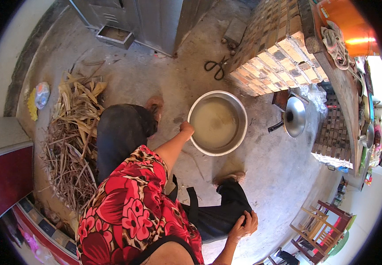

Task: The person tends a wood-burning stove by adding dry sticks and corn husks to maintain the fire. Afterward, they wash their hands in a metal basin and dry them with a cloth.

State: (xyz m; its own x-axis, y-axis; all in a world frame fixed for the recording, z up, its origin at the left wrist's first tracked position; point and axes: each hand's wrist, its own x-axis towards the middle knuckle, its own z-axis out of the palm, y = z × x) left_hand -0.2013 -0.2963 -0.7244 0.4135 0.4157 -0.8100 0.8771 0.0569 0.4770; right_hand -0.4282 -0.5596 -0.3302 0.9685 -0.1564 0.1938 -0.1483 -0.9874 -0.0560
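Note:
A round metal basin (218,153) of cloudy, yellowish water (212,121) stands on the concrete floor before me. My left hand (187,128) is closed on its near left rim; the fingertips are partly hidden. My right hand (245,223) rests on my right knee, over black trousers (207,218), with nothing held in it. The basin sits ahead of and between my two feet. Beyond its far side, black-handled scissors (216,69) lie on the floor.
Dry corn husks and stalks (75,132) are heaped on my left. A brick stove base (277,56) rises ahead right, with a wok (294,117) beside it. A metal cabinet (138,20) has a pulled-out drawer (115,37). Wooden chairs (321,228) stand far right.

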